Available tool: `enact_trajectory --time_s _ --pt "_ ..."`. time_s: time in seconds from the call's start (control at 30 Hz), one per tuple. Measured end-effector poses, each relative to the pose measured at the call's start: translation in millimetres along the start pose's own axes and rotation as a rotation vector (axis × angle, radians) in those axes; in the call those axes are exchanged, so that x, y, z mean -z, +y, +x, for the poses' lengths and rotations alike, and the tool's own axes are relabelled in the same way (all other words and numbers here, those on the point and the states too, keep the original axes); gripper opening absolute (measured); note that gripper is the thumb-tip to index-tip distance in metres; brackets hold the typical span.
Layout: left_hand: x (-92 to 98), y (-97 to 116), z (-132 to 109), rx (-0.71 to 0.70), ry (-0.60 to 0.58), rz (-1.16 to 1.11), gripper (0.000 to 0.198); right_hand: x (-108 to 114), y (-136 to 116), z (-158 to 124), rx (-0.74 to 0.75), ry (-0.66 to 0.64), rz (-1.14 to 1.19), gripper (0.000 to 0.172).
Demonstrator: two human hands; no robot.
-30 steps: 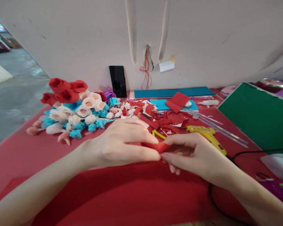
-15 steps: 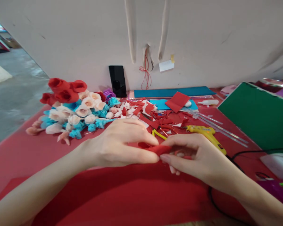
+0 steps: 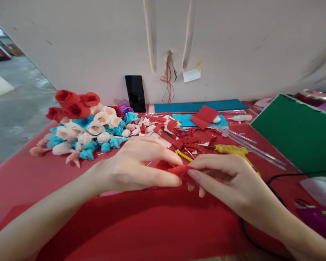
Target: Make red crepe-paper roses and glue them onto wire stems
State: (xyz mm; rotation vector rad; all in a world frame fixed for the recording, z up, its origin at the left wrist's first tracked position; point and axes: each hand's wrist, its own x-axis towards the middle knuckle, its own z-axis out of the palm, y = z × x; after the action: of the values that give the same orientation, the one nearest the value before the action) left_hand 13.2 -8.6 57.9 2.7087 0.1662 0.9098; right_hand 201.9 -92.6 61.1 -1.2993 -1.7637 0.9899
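Between my two hands is a piece of red crepe paper [image 3: 179, 173], curled and partly hidden by the fingers. My left hand [image 3: 141, 165] pinches its left side between thumb and fingers. On its right edge, the thumb and fingertips of my right hand [image 3: 220, 177] are closed. Just behind the hands lie a yellow-handled tool [image 3: 184, 156], partly covered, and a yellow glue gun [image 3: 232, 149]. Finished-looking red paper flowers [image 3: 73, 103] and white paper flowers [image 3: 101, 119] are heaped at the left.
Red and white paper scraps [image 3: 176, 132] litter the table's middle. A black phone [image 3: 136, 93] leans on the wall. Clear glue sticks [image 3: 250, 145] and a green board [image 3: 290, 134] are at the right. A black cable [image 3: 247, 232] curves along the right side. A large red sheet [image 3: 141, 224] lies in front.
My right thumb has moved up onto the red paper's edge, and the paper's right end has changed shape. My left hand has shifted very slightly left, still holding the paper.
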Motion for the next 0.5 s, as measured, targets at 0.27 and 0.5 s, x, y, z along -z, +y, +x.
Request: enact_trajectory --time_s 0.27,0.5 --pt "4.5 -2.2 -0.9 -0.225 0.026 0.122 0.009 -2.7 -2.6 -6.2 0.087 0.099 -0.062 0.015" --pt "6.1 1.8 4.1 -0.137 -0.031 0.044 0.005 -7.8 -3.2 -5.4 0.068 0.132 -0.020 0.014"
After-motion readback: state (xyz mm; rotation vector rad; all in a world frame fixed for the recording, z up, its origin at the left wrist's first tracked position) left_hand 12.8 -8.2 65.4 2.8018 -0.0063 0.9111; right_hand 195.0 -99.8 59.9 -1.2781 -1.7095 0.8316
